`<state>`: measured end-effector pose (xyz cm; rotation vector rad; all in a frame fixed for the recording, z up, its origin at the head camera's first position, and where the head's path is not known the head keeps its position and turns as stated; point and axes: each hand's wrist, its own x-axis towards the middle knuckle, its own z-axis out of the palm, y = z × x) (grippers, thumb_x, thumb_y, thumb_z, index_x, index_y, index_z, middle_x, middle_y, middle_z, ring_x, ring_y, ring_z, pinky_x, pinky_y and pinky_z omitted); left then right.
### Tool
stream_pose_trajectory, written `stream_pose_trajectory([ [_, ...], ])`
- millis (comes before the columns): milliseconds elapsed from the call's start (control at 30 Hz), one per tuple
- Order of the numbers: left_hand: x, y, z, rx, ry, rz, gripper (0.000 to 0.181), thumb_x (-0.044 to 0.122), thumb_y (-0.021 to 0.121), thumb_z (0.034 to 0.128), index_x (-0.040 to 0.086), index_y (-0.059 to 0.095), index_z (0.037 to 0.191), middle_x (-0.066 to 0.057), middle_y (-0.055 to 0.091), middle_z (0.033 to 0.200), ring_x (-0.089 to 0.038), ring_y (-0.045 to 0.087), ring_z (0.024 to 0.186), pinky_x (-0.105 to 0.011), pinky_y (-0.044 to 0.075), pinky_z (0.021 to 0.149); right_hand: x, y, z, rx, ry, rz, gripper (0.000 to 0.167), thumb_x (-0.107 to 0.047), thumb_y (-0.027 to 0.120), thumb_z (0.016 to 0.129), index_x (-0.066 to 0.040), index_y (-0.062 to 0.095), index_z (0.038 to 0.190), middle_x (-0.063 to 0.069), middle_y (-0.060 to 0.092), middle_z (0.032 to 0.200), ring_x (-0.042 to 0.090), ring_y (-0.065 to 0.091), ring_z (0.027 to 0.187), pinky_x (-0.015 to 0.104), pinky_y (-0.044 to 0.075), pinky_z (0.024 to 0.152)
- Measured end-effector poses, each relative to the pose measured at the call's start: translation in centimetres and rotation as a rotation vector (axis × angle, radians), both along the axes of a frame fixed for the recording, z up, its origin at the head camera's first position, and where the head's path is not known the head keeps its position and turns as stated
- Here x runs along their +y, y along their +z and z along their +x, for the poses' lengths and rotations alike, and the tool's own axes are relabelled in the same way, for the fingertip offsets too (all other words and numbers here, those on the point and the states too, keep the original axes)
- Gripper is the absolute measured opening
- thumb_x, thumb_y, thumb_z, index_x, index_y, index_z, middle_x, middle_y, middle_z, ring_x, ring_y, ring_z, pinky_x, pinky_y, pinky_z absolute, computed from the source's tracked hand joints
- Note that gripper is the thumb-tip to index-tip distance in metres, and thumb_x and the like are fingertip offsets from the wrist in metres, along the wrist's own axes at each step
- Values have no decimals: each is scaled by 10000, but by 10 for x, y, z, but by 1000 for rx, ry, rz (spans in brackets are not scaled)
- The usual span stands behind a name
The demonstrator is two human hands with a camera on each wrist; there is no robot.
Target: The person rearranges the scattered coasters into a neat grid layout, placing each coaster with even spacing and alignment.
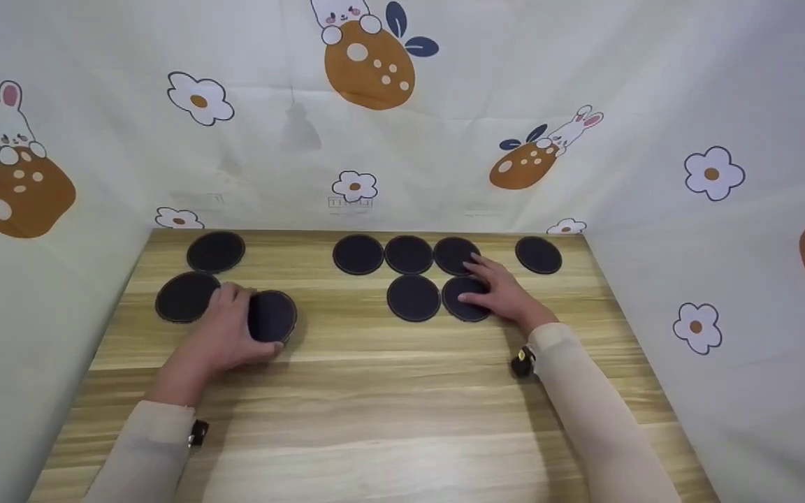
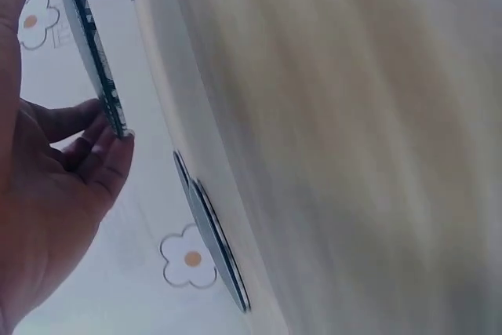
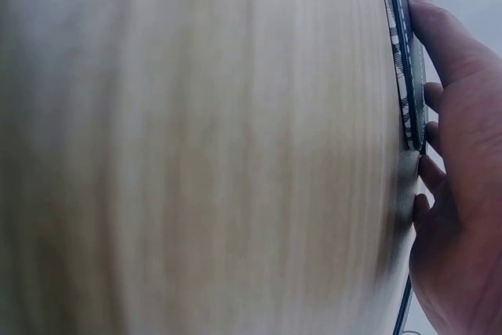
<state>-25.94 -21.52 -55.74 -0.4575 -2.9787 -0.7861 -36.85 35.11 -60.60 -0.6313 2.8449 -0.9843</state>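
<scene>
Printed cloth surrounds the wooden tabletop. At centre left, the left hand pinches a black coaster between fingers and thumb, lifted off the surface. Right of centre, the right hand rests its loose fingers on a lower coaster and an upper coaster, grasping neither. Arranging looks partway: five coasters sit clustered; the held one is not yet laid down; two at upper left and one at upper right lie apart.

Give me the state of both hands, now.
Left hand: closed, gripping a black disc between thumb and fingers.
Right hand: open, thumb touching a second disc.
</scene>
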Motion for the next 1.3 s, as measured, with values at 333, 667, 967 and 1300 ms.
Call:
stream_pose_trajectory([
  [333, 30, -5, -34, 4, -65, 41, 1159, 524, 975, 735, -84, 468, 1581, -277, 435, 1475, -451, 469, 1324, -646, 514, 1084, 0, 0, 0, 4, -3, 12, 805, -365, 883, 964, -60, 547, 1629, 185, 340, 1778, 479, 274, 1629, 641, 218, 1317],
  [667, 67, -9, -61, 19, -162, 100, 1152, 509, 986, 714, -65, 492, 1582, -236, 431, 1475, -405, 448, 1345, -595, 484, 1136, -1, 0, 0, 10, 0, 27, 806, -373, 883, 959, -63, 553, 1625, 177, 345, 1778, 477, 282, 1629, 632, 224, 1319],
  [967, 97, -7, -79, 27, -233, 84, 1155, 540, 975, 711, -44, 504, 1589, -247, 432, 1499, -399, 453, 1352, -574, 494, 1144, 0, -1, 0, 16, -3, 13, 797, -365, 886, 959, -61, 559, 1620, 183, 352, 1774, 481, 281, 1628, 639, 222, 1316],
  [1300, 115, -4, -87, 30, -260, 84, 1205, 529, 992, 691, -64, 479, 1606, -259, 433, 1517, -394, 444, 1384, -547, 458, 1196, 0, 1, 1, 13, -2, 18, 809, -374, 878, 966, -52, 544, 1628, 193, 338, 1777, 478, 278, 1631, 636, 223, 1319],
])
